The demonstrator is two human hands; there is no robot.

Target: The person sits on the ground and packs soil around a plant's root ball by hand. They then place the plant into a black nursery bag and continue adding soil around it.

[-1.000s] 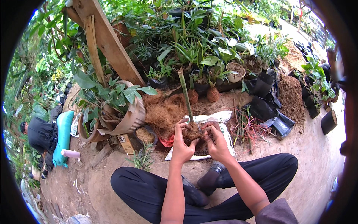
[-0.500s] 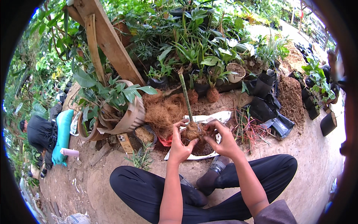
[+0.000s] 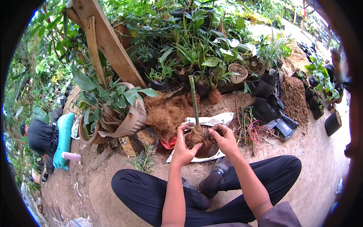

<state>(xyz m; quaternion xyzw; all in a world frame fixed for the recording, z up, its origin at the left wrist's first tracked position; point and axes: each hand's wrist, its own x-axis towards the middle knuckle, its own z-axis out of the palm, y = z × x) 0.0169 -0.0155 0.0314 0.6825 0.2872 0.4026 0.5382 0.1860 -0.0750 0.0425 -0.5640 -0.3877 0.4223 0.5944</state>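
A green stem cutting [image 3: 194, 100] stands almost upright, its foot wrapped in a ball of brown coconut fibre [image 3: 197, 135]. Around the left side of that ball curl the fingers and thumb of my left hand [image 3: 183, 149]. My right hand [image 3: 225, 143] is at the ball's right side, thumb and fingertips pinched together; something thin and pale shows beside them, too small to name. Beneath both hands, dark soil [image 3: 207, 152] lies on a white sack [image 3: 219, 119], close in front of my crossed legs.
Loose coconut fibre [image 3: 166, 113] is heaped behind my left hand, near a large pot [image 3: 138, 113]. A phone [image 3: 127, 146] leans by a bag. Red-and-green stems [image 3: 251, 132] and black plastic bags [image 3: 266, 109] lie right. Another person [image 3: 42, 136] is far left.
My right hand has closed from spread fingers into a pinch beside the fibre ball. The stem's top has tilted slightly right. My left hand stays round the ball.
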